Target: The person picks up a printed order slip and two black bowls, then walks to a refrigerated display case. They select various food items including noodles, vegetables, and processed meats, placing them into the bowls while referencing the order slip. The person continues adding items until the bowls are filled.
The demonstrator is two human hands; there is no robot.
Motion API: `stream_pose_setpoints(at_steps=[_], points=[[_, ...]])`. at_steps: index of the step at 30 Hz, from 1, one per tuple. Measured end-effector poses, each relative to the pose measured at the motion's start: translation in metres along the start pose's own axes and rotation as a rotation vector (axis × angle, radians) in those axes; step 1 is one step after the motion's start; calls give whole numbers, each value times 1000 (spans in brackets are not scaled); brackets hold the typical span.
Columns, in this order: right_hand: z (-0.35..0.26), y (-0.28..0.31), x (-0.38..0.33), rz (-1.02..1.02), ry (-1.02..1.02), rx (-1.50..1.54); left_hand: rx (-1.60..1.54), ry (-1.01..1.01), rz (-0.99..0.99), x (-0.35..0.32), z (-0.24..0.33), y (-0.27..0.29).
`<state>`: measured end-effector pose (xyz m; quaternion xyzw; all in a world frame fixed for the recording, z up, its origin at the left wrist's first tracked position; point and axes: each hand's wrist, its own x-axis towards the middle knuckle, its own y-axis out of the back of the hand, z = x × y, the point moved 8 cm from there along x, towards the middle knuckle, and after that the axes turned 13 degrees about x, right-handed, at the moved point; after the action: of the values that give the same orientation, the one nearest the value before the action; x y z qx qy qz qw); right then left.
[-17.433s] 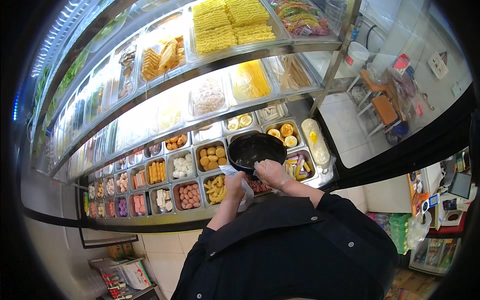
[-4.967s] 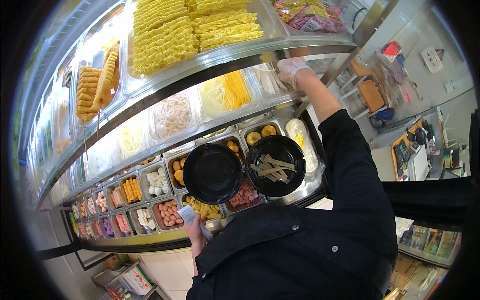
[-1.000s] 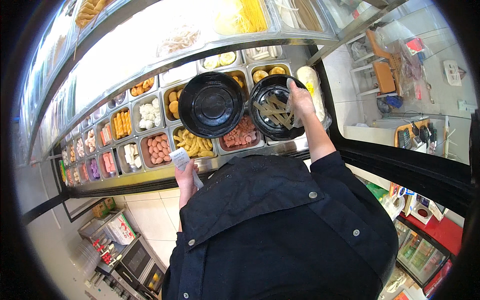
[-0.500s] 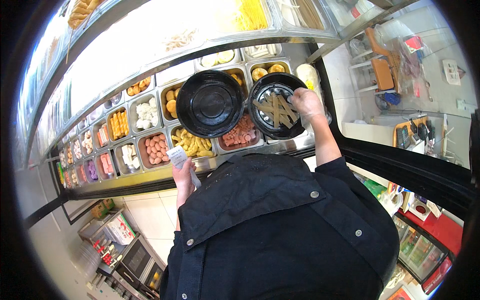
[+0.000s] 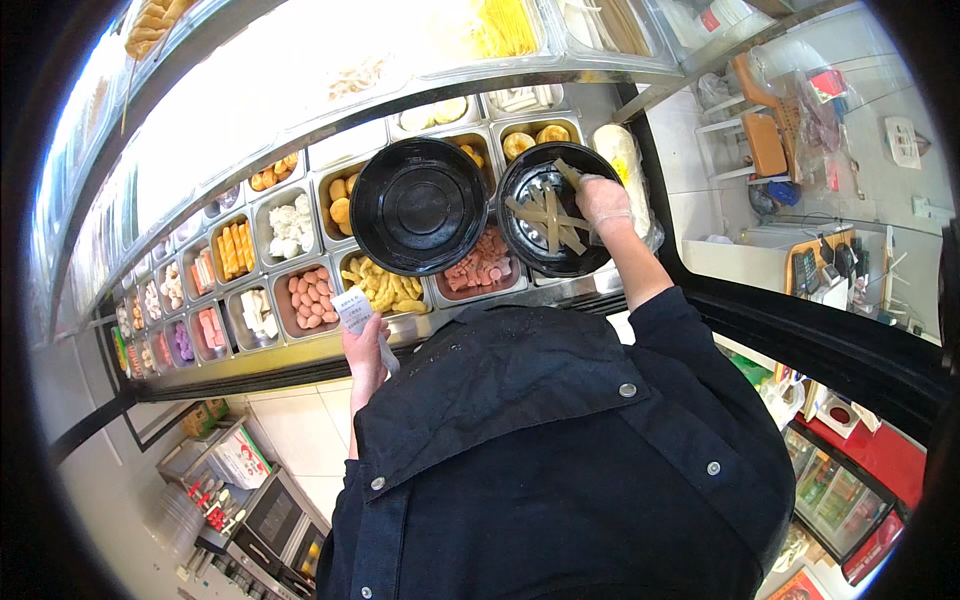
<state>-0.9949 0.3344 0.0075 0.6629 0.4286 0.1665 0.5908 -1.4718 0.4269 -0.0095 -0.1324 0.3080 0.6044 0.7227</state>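
Note:
My left hand (image 5: 364, 350) is closed on a white printed paper slip (image 5: 352, 308), low in front of the food pans. In a clear glove, my right hand (image 5: 605, 205) reaches over the right rim of a black round bowl (image 5: 520, 245). Its fingers are pinched on a flat greenish-tan strip (image 5: 567, 172) that sticks out toward the far rim. Several similar strips (image 5: 549, 215) lie crossed in that bowl. A second black bowl (image 5: 420, 205), with nothing in it, rests beside it on the left, on top of the pans.
Steel pans hold pink sausages (image 5: 313, 298), yellow curled pieces (image 5: 383, 287), pink chunks (image 5: 484, 262) and white balls (image 5: 291, 226). A raised shelf edge (image 5: 400, 100) runs above them. A wrapped white roll (image 5: 622, 170) lies right of the bowls.
My right hand has shifted slightly toward the far rim, and a strip now shows raised at its fingertips. The left hand and paper slip have hardly moved.

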Motion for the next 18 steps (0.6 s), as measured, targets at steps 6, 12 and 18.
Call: stream_pose_setpoints(at_steps=[6, 12, 18], points=[[-5, 4, -14, -85, 29, 45, 29, 16, -8, 0, -2, 0], [-13, -10, -27, -356, -87, 5, 0, 25, 16, 0, -2, -5], [-7, -5, -17, -239, -177, 60, 35, 23, -10, 0, 2, -5]])
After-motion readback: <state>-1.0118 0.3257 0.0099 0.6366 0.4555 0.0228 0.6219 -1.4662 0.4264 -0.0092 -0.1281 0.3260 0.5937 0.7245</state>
